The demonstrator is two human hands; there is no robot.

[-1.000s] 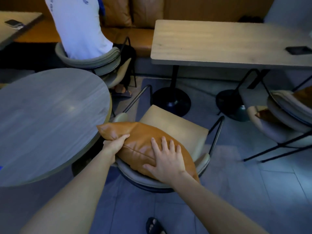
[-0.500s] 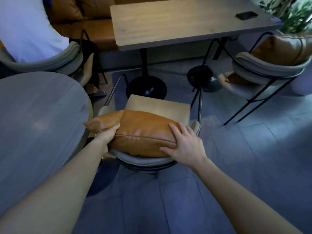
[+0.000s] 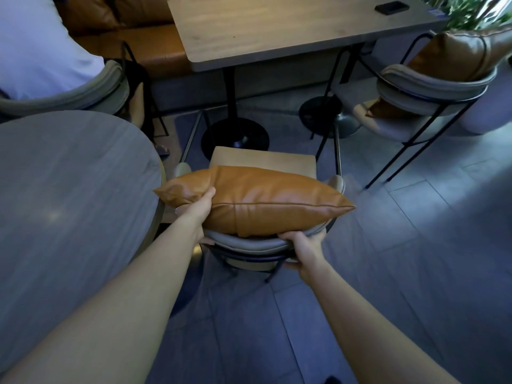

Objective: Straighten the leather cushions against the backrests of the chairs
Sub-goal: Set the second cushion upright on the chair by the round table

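Note:
A tan leather cushion (image 3: 263,200) stands on its long edge against the curved grey backrest (image 3: 249,243) of the chair in front of me, above its beige seat (image 3: 263,160). My left hand (image 3: 198,210) grips the cushion's left end. My right hand (image 3: 302,245) is closed over the backrest's right side, just below the cushion. A second tan cushion (image 3: 460,52) leans in the backrest of another chair (image 3: 432,87) at the upper right.
A round grey table (image 3: 69,195) is close on my left, almost touching the chair. A rectangular wooden table (image 3: 291,26) with a phone (image 3: 392,7) stands ahead on black pedestal bases. A seated person in white (image 3: 38,42) is at upper left. Tiled floor lies to the right.
My right hand left the cushion's face and dropped onto the backrest rim. The cushion now stands more upright and level. My view has shifted right.

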